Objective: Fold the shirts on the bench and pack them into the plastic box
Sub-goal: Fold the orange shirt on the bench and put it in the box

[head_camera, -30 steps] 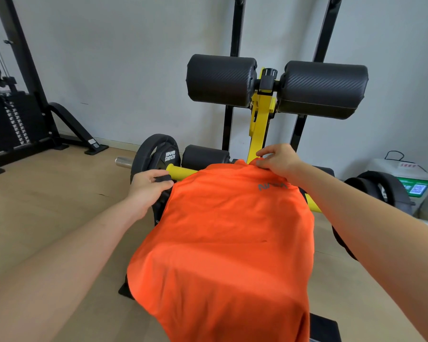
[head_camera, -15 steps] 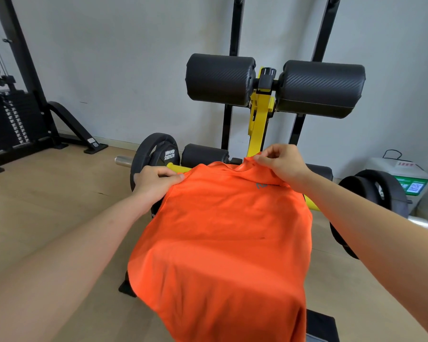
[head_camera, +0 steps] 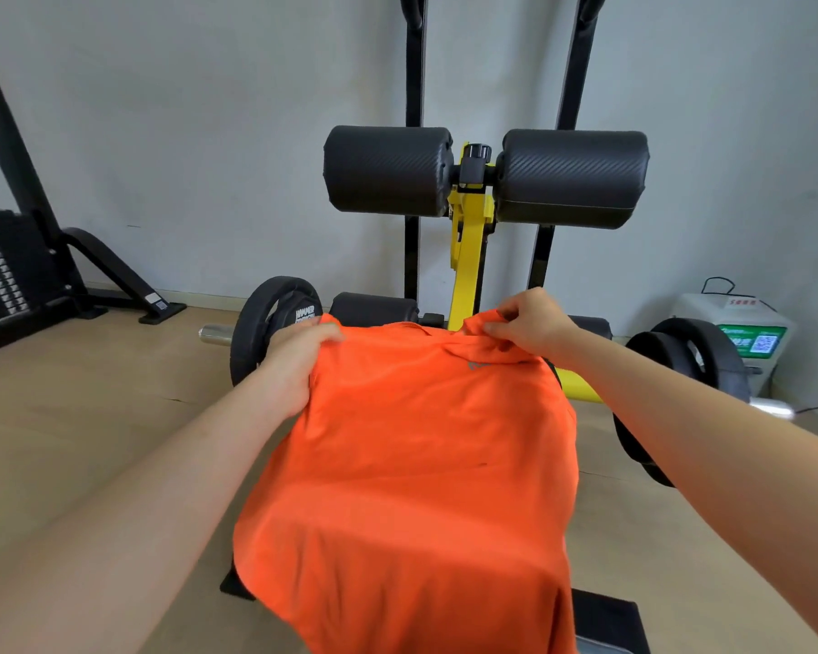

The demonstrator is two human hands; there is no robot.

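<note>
An orange shirt [head_camera: 421, 474] lies spread over the bench, covering nearly all of it and hanging off the near end. My left hand [head_camera: 298, 361] grips the shirt's far left corner. My right hand [head_camera: 530, 323] pinches the far right edge near the collar, lifted a little off the bench. A small grey logo shows just below my right hand. Only a black base part of the bench [head_camera: 605, 620] shows at the bottom right. No plastic box is in view.
Two black roller pads [head_camera: 487, 177] on a yellow post [head_camera: 468, 257] stand just beyond the shirt. Black weight plates on a bar sit left [head_camera: 275, 323] and right [head_camera: 681, 384]. A white machine [head_camera: 733, 332] stands far right, a weight stack [head_camera: 6, 271] far left.
Both hands have taken hold of the shirt's far edge and raised it slightly; my left hand moved in from the side onto the corner. The camera has tilted a little.
</note>
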